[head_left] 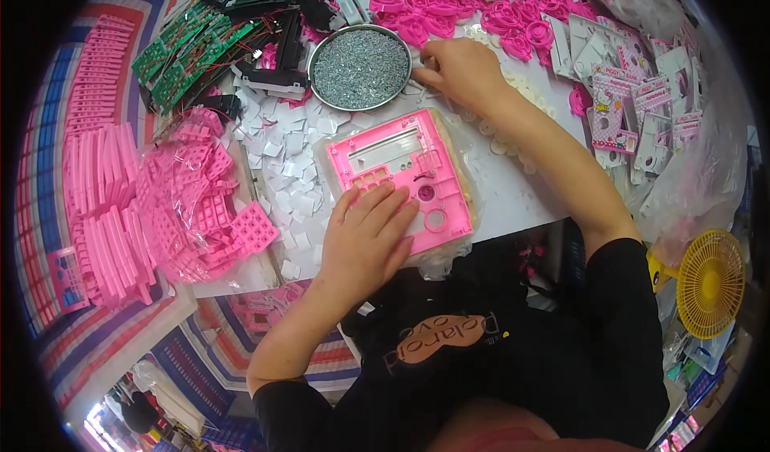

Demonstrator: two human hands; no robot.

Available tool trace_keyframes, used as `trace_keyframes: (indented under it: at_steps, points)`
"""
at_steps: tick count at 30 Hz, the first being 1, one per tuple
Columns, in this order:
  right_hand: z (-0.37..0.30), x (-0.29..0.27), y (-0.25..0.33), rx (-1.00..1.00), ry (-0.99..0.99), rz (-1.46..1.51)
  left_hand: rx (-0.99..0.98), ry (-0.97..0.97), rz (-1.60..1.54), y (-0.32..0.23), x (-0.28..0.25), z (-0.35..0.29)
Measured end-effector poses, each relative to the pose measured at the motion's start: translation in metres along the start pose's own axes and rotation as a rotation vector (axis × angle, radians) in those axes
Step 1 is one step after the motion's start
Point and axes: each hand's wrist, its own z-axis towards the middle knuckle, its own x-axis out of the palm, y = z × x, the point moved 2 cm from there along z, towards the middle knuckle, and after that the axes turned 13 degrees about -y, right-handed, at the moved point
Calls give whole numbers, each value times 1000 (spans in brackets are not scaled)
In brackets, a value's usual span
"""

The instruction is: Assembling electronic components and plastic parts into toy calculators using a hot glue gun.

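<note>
We steady a pink panel while reaching by the screw dish.

Our left hand point(365, 239) lies flat and released on the pink plastic panel point(409, 175), mid-surface point(513, 195). Our right hand point(461, 71), fingers curled, touches small white parts beside the round metal dish point(360, 68). Pink-and-white carded packages point(634, 115) lie right; a clear bag of pink grids point(196, 203) lies left.

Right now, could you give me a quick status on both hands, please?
Left hand flat on pink panel. Right hand beside round screw tray. White squares alongside.
</note>
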Motion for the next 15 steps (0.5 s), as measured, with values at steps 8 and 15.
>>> trace_keyframes:
  at_steps: [8, 15]
  points:
    - [-30, -34, 23, -312, -240, 257, -255, -258, -278, 2, -18, 22]
    - [-72, -84, 83, -247, -57, 668, -312, -355, -378, 11, -28, 61]
